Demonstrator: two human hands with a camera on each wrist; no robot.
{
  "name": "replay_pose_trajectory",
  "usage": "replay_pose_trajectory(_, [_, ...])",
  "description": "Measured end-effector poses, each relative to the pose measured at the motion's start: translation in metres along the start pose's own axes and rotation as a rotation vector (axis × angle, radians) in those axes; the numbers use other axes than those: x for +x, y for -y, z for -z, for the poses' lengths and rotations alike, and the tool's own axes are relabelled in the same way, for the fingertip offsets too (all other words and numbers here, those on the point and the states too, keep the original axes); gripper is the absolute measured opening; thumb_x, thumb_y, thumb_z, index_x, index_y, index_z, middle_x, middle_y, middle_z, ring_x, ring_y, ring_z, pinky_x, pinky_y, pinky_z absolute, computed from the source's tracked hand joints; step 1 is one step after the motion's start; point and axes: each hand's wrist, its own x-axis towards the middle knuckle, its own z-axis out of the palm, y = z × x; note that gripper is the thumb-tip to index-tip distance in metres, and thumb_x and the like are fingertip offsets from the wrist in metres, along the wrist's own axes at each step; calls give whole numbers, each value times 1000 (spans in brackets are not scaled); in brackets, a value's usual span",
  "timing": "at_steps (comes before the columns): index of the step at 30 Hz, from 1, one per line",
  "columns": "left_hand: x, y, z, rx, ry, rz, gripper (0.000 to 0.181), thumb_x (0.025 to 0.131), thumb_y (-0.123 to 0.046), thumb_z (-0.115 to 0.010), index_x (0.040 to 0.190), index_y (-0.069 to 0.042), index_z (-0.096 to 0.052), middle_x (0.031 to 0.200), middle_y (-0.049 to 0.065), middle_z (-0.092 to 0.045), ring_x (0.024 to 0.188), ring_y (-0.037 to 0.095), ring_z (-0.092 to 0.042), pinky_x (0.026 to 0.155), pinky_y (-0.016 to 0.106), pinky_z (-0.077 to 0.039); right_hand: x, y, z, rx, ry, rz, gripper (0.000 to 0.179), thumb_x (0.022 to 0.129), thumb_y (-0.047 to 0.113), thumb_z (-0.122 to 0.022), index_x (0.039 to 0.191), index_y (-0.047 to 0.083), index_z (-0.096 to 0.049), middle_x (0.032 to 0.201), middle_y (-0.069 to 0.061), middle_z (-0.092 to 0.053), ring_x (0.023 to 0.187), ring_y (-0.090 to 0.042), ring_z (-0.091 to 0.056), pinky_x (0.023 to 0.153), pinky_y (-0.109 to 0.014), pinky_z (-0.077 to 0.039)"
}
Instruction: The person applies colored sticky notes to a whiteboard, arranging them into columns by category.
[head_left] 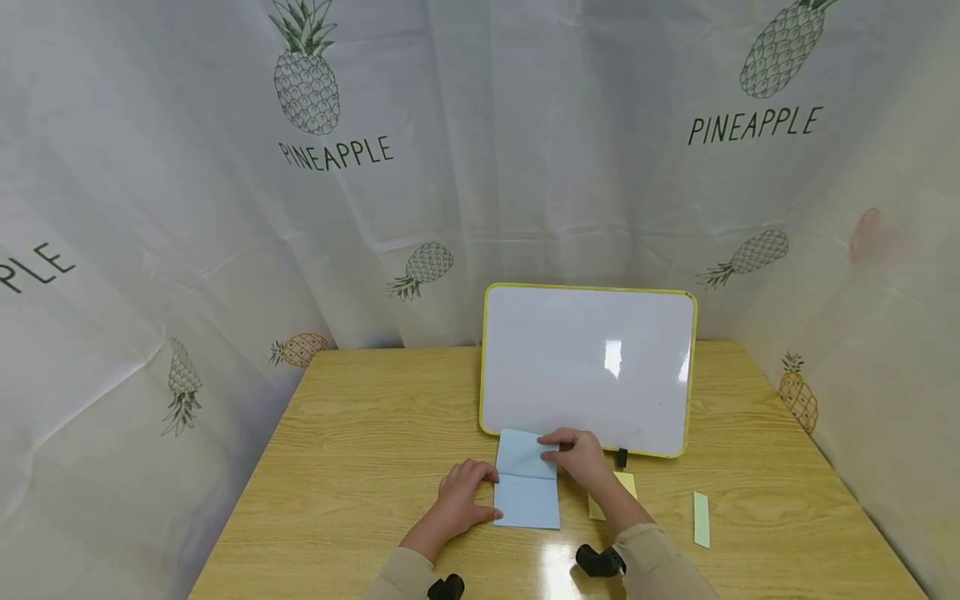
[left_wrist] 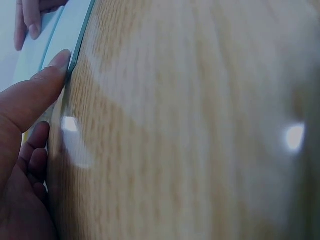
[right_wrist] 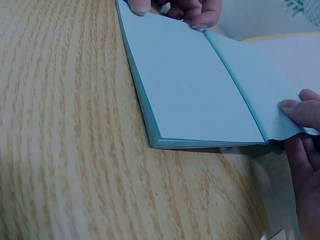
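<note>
A light blue paper pad (head_left: 527,502) lies unfolded on the table, a crease running across it. My left hand (head_left: 462,498) holds it along the left side. Its thumb (left_wrist: 55,67) rests at the near corner, while the bent fingers touch the edge near the crease. On the far half, my right hand (head_left: 581,457) pinches the upper leaf (right_wrist: 265,80) by its right edge. The right thumb (right_wrist: 295,110) lies on top of that leaf and other fingers are under it. In the right wrist view, a thick stack of sheets shows below the near half.
Behind the pad leans a whiteboard (head_left: 585,367) with a yellow frame, a small black piece (head_left: 621,457) at its lower edge. A yellow paper (head_left: 626,481) lies partly under my right forearm. Farther right is a pale green strip (head_left: 701,519) on the wooden table (head_left: 360,433).
</note>
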Motion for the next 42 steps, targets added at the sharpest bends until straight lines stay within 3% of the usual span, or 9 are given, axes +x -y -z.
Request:
replay_pose_trajectory(9, [1, 1, -1, 6, 7, -1, 42, 77, -36, -83, 105, -28, -54, 109, -10, -48, 107, 21, -44, 87, 48, -33, 2, 0, 4, 26, -73, -48, 18, 79, 1, -79, 95, 10, -79, 102, -4, -71, 91, -18, -62, 70, -27, -52])
replay_pose_trajectory(18, [3, 1, -2, -3, 13, -8, 43, 76, -37, -83, 106, -28, -54, 108, -10, -48, 106, 21, -44, 87, 48, -33, 2, 1, 11, 21, -90, -58, 19, 77, 6, -83, 95, 9, -78, 97, -3, -69, 76, -18, -54, 60, -26, -46])
replay_pose_trajectory(29, [4, -2, -1, 3, 3, 16, 44, 74, -34, -86, 105, -26, -55, 107, -7, -51, 105, 22, -45, 87, 49, -33, 2, 8, 20, 44, -83, -82, 21, 78, 7, -82, 98, 6, -77, 104, -6, -69, 82, -16, -61, 68, -25, -51])
replay_pose_trajectory(36, [5, -7, 0, 28, 8, 20, 46, 74, -35, -86, 106, -23, -56, 107, -7, -53, 104, 22, -47, 87, 50, -36, 4, 14, 29, 47, -88, -71, 21, 80, 9, -81, 100, 7, -77, 104, -5, -67, 82, -18, -61, 71, -32, -53])
replay_pose_trajectory(42, [6, -11, 8, -22, -11, 26, 49, 71, -29, -89, 109, -17, -59, 102, -6, -55, 98, 20, -48, 84, 42, -41, 7, 23, 37, 87, -76, -45, 25, 79, 7, -82, 102, 5, -75, 79, -4, -61, 65, -14, -51, 62, -29, -49])
